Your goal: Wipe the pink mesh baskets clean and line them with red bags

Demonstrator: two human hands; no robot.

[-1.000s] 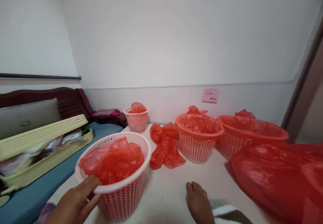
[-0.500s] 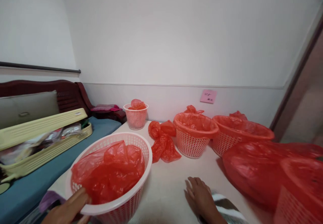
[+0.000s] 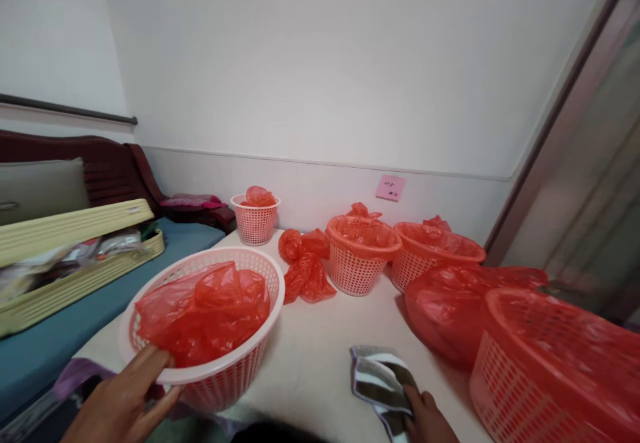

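At the table's [image 3: 320,363] near edge, we had our left hand [image 3: 123,406] clamped on the basket [image 3: 210,336], thumb over the rim, fingers curled under it, tilting it toward us. Inside that basket lay a crumpled red bag [image 3: 203,313], loose, not yet spread over the rim. Right of the basket, our right hand [image 3: 427,420] had its fingers closed on a striped cloth [image 3: 380,380] lying flat on the table. Beyond the basket, two spare bags [image 3: 304,266] lay in a heap, and past them a lined basket [image 3: 359,253] and a second lined one [image 3: 433,253] had their bags folded over the rims. A small basket [image 3: 255,220] at the wall held a wadded bag. So, by our reckoning, two were dressed, and ours and the small one were waiting.
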